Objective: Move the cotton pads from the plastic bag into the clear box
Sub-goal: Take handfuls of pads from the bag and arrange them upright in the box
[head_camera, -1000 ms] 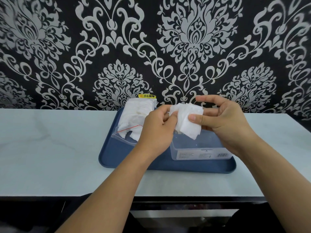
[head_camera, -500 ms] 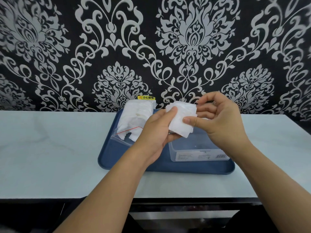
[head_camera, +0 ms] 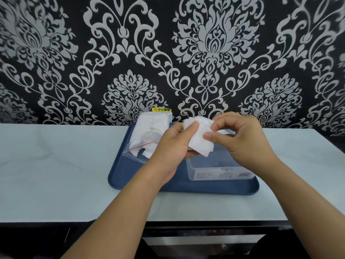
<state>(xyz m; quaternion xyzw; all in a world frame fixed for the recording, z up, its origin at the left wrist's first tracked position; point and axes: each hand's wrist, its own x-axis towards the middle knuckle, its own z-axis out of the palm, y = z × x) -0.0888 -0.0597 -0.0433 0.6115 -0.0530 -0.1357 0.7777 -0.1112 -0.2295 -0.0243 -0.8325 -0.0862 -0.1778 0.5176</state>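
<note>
A small stack of white cotton pads (head_camera: 199, 139) is held in the air over the clear box (head_camera: 220, 171). My left hand (head_camera: 171, 144) grips the stack from the left, thumb on top. My right hand (head_camera: 240, 135) pinches its right edge with thumb and curled fingers. The clear box stands on the right half of a blue tray (head_camera: 183, 186), with a label on its front wall. The plastic bag (head_camera: 147, 135), still full of white pads, lies on the tray's left half with its open mouth toward me.
The tray sits on a pale table (head_camera: 56, 165) against a black and silver patterned wall. A yellow warning sticker (head_camera: 161, 109) shows on the wall behind the bag. The table's front edge runs just below my forearms.
Both hands stayed over the box with the stack. My right hand's fingers have curled in over the pads' right edge, and the stack has turned slightly.
</note>
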